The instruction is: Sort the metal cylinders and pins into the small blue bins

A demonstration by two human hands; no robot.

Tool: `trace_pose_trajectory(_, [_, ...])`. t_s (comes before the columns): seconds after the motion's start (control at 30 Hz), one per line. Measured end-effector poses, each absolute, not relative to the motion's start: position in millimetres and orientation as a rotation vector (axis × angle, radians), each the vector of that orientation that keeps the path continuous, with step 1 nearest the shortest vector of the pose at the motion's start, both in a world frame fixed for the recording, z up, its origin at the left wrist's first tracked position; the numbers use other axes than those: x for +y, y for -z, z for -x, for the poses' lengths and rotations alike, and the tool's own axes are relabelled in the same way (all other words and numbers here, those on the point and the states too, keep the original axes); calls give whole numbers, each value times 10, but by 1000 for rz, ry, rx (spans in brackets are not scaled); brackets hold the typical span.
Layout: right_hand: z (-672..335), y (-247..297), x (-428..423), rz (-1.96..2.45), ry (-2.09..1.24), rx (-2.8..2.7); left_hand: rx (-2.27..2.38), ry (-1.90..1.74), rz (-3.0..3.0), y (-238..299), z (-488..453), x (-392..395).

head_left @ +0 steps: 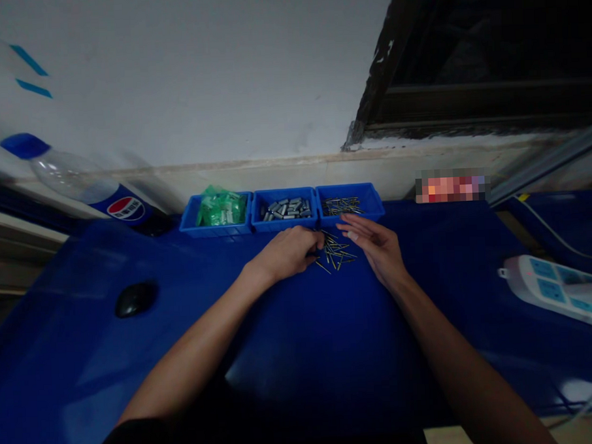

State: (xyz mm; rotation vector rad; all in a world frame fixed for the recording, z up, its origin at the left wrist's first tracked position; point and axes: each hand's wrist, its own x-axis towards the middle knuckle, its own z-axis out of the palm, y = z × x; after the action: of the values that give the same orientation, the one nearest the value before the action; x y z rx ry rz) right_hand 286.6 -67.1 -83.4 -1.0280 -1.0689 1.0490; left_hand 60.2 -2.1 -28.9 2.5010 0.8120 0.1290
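Note:
Thin metal pins with dark and brassy parts lie in a loose pile (337,251) on the blue table, in front of the bins. At the pile's left edge is my left hand (288,252), its fingers curled down among the pins; whatever they hold is hidden. My right hand (376,244) is on the other side, fingers stretched out and slightly bent, with nothing seen in it. Just behind it, a blue bin (371,196) holds more of these pins. The middle bin (285,226) contains short silvery cylinders, and the left bin (190,220) a green plastic bag (221,207).
A Pepsi bottle (123,206) leans in view at the back left, with a black computer mouse (133,300) nearer me. On the right lies a white power strip (564,289) with a cable. The wall (251,86) rises directly behind the bins.

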Motion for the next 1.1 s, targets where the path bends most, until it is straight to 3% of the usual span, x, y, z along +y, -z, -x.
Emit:
trace_pose_trajectory(0.4, [-2881, 777, -686, 1071, -1076, -1084, 734, -242, -2543, 383, -629, -27])
trace_pose_trajectory(0.73, [-2874, 794, -672, 1100, -1097, -1075, 745, -759, -2280, 224, -659, -9])
trace_pose_trajectory(1.1, [-2879, 806, -692, 1107, -1178, -1148, 733, -810, -2060, 210, -692, -50])
